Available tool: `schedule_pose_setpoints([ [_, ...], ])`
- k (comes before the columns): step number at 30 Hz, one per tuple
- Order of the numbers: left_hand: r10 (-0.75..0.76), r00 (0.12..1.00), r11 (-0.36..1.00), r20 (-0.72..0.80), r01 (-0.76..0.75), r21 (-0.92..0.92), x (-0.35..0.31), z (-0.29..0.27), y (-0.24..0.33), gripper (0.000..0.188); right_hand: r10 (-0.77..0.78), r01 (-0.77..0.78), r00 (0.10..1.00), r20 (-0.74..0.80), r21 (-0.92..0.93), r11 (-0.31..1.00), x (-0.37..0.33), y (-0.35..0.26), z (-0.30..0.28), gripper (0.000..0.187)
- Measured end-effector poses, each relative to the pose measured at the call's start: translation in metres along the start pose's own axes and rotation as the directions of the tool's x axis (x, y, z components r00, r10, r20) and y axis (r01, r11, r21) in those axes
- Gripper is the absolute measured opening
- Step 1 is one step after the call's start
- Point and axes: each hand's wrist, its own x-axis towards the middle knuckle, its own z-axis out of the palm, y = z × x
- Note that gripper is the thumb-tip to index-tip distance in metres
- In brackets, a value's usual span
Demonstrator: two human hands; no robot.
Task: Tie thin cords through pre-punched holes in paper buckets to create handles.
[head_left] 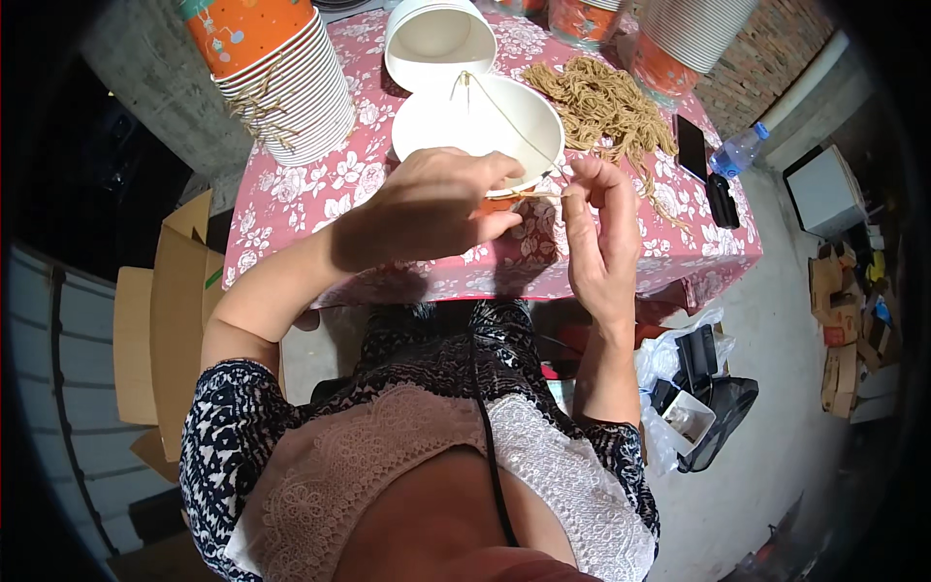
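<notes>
Left hand (432, 204): it is half open at the near rim of the bucket (422, 116), thumb and fingers apart; I see nothing gripped in it.
Right hand (606, 233): thumb and forefinger are pinched together on the cord (543, 195), which looks taut.
Cord: 1 stretch goes from these fingertips to the near rim; 1 strand crosses the inside to a loop at the far wall.
Bucket: it stands on the pink tablecloth (276, 221); its far side looks already fastened, its near side, I judge, is unfinished.
Cord heap (601, 109): many loose strands are left, beside the bucket.
Left stack (301, 121): nested buckets with cord at their side, probably done.
White tipped bucket (441, 34): just behind, no cord that I can see.
Right stack (693, 34): no cord visible, so probably waiting.
</notes>
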Motion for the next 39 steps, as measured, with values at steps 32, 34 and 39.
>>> schedule_pose_setpoints([
  [32,-0.765,0.619,0.469,0.178,0.725,-0.504,-0.033,-0.023,-0.023,0.028,-0.062,0.048,0.998,0.024,0.385,0.921,0.004,-0.019,0.006,0.011],
  [34,-0.673,0.73,0.669,-0.116,0.534,-0.517,-0.043,-0.023,-0.043,0.028,-0.096,0.122,0.992,-0.086,0.4,0.908,0.003,-0.026,0.005,0.014],
  [39,-0.657,0.682,0.753,-0.32,0.575,-0.32,-0.071,-0.099,-0.021,0.022,-0.155,0.157,0.987,-0.03,0.3,0.941,-0.004,-0.011,0.0,0.015],
])
